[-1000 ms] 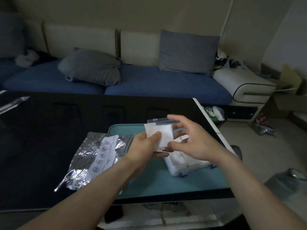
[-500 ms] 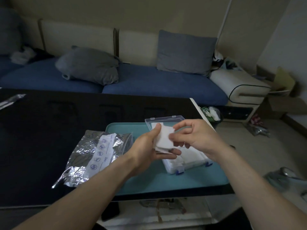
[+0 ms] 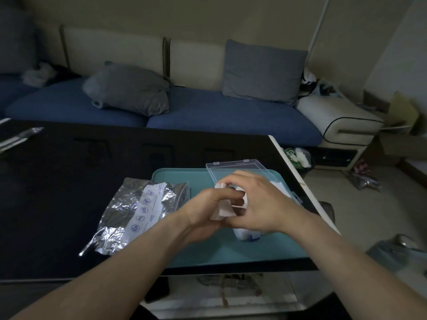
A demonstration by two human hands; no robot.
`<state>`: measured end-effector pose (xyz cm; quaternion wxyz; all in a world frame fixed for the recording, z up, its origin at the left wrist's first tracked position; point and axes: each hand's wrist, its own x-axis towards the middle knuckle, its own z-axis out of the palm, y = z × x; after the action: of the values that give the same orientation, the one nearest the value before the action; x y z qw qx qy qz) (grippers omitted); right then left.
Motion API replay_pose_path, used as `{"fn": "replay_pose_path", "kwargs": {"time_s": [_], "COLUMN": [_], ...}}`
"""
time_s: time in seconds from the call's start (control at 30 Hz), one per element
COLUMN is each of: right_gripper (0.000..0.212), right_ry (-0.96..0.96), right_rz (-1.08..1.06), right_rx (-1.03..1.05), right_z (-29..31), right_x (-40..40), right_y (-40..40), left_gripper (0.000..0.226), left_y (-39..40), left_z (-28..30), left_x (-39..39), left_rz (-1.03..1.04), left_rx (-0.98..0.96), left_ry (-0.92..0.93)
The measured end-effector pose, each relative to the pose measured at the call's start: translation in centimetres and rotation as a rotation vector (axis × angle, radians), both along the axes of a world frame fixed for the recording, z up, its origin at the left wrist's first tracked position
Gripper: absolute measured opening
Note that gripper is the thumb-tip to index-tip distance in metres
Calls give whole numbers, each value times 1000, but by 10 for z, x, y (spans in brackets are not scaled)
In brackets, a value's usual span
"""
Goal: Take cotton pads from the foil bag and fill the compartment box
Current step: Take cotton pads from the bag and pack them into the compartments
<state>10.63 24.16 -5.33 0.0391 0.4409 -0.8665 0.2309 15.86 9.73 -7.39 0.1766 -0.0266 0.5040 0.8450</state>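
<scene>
White cotton pads [image 3: 223,210] sit in a small stack between both hands above the teal tray [image 3: 231,250]. My left hand [image 3: 203,209] grips the stack from the left. My right hand [image 3: 258,202] curls over it from the right and pinches its top edge. Behind and under my right hand lies the clear compartment box [image 3: 248,235], its lid [image 3: 233,169] open and lying back; white pads show inside. The crumpled foil bag [image 3: 136,211] with a white label lies on the table to the left of the tray.
The black table [image 3: 92,169] ends at a white edge on the right, close to the tray. A blue sofa [image 3: 208,114] with grey cushions runs behind it. More foil [image 3: 18,137] lies at the table's far left. Clutter covers the floor to the right.
The pads have come down from an upright, spread hold to a lower, tilted stack. My right hand has closed over them from the right, and both hands now sit closer together.
</scene>
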Motion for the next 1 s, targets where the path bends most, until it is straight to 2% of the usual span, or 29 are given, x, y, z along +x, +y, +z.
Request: {"fn": "replay_pose_path", "kwargs": {"time_s": [0.07,0.13,0.27,0.4,0.43,0.53,0.6,0.7,0.73,0.83,0.9,1.0], "right_gripper": [78,95,78,93,93,74,75,102,102,72,64,55], "right_ry": [0,-44,-31,-77,-52,44,29,-198,-289,-498,-690,-847], "right_rz": [-20,-35,34,93,104,105,112,91,74,107,145,164], "right_rx": [41,73,-62,-69,-52,-55,-36,40,48,48,21,-48], "right_z": [2,3,0,-3,-4,-7,-8,3,9,19,16,7], "right_x": [1,4,7,12,11,6,7,6,3,-13,-18,-24], "right_y": [1,0,-5,-6,-6,-7,-7,1,6,22,28,36], "left_gripper": [38,31,9,23,27,31,30,34,36,35,24,26], "left_y": [-2,-2,3,4,4,5,6,5,5,3,3,3], "left_z": [-2,-4,-3,-5,-5,-7,-8,-8,-8,-6,-6,-5], "left_x": [-3,-4,-2,-3,-3,-2,-2,-2,-2,1,2,1], "left_rz": [41,68,67,107,102,41,13,-1,-15,-106,-185,-268], "left_rx": [0,4,-71,-84,-91,-152,-167,-170,-200,-257,-244,-205], "left_ry": [-1,11,98,98,99,113,95,14,2,15,22,11]}}
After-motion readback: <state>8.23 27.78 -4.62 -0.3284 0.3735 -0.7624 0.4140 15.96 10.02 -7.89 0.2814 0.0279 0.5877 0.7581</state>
